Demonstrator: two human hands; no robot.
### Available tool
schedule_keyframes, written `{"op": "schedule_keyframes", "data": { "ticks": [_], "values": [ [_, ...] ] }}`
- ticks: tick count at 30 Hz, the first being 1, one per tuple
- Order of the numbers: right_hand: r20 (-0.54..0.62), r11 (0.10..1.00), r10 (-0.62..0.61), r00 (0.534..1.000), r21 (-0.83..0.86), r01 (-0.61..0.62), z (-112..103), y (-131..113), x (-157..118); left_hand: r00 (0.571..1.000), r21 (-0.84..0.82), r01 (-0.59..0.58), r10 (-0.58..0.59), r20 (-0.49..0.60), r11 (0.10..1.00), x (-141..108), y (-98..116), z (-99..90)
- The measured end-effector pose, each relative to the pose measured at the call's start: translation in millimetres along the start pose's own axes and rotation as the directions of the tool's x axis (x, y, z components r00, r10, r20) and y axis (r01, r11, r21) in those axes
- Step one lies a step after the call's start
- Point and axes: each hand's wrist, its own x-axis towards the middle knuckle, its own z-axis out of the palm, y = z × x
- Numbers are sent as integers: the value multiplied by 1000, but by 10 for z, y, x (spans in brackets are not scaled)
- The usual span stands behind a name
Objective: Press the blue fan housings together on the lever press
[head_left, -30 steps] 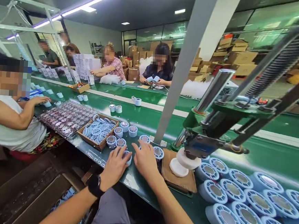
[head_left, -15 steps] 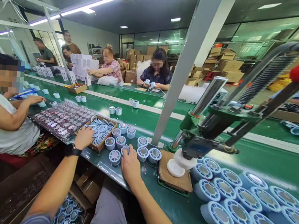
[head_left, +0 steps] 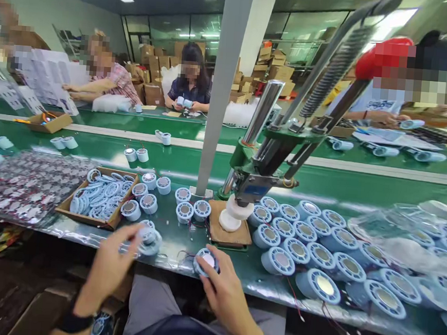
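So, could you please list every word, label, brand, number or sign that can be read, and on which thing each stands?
No text can be read.
Pale shirt at upper right: printed marks, too blurred to read.
Press: blue patch, perhaps a label, with no legible words.
White cards at left: dark marks, too small to read.

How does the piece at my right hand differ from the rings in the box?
The piece is thick with a silver disc; the rings are thin with open middles. Your right hand touches the piece; the rings lie heaped in the box. Both are light blue.
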Motion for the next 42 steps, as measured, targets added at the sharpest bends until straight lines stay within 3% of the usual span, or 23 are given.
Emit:
{"op": "schedule_keyframes", "data": {
  "ticks": [2,3,5,7,11,16,19,23,27,30,33,42],
  "values": [
    [3,998,58,998,-18,-58,-134,153,-146,979,-96,-58,76,189,994,-197,226,411],
    [0,996,83,997,-15,-83,-185,217,-188,971,-101,-75,96,220,992,-245,285,601],
    [-5,991,129,992,24,-129,-263,309,-233,972,-63,-89,101,212,994,-259,299,890],
    [0,983,158,987,92,-158,-312,346,-250,977,-29,-97,101,187,995,-213,228,1024],
    [-89,957,248,965,179,-229,-261,316,-257,951,-36,-165,169,258,986,-162,127,974],
    [-245,926,372,895,171,-338,27,286,-187,871,1,-283,257,419,959,-188,177,941],
    [-257,930,357,898,191,-315,105,302,-150,895,40,-238,203,397,971,-172,166,972],
    [-268,925,366,891,215,-315,89,284,-168,888,-19,-228,216,407,974,-150,127,951],
    [-185,899,391,902,286,-331,174,163,-152,952,-154,-83,124,281,985,-172,317,918],
    [-88,869,369,925,384,-311,311,75,-82,938,-211,-110,172,302,971,-176,594,938],
    [-88,853,356,930,438,-285,416,53,-32,914,-202,-157,220,342,967,-144,778,988],
    [9,794,384,923,507,-336,396,111,-18,913,-243,-43,136,384,969,-108,706,981]
  ]
}}
